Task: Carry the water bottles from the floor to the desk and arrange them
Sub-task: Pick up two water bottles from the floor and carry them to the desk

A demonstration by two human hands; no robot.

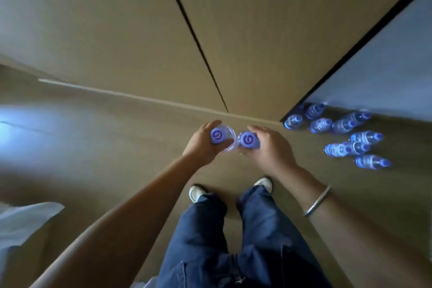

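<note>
Head view: left hand (201, 145) and right hand (268, 149) each grip one water bottle upright above the shoes (195, 193), floor cluster (339, 133) beside the wardrobe (233, 30) still waiting, desk unseen.

The bottles (321, 125) are clear glossy plastic with matt purple caps (247, 140). The floor (117, 147) looks like smooth wood. Jeans (233, 241) are denim; the bangle (316, 201) shiny metal.

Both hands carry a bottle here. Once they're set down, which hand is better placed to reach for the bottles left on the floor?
Probably the right hand: the floor bottles stand on its side, by the wall corner. The left hand would have to cross the body.
</note>
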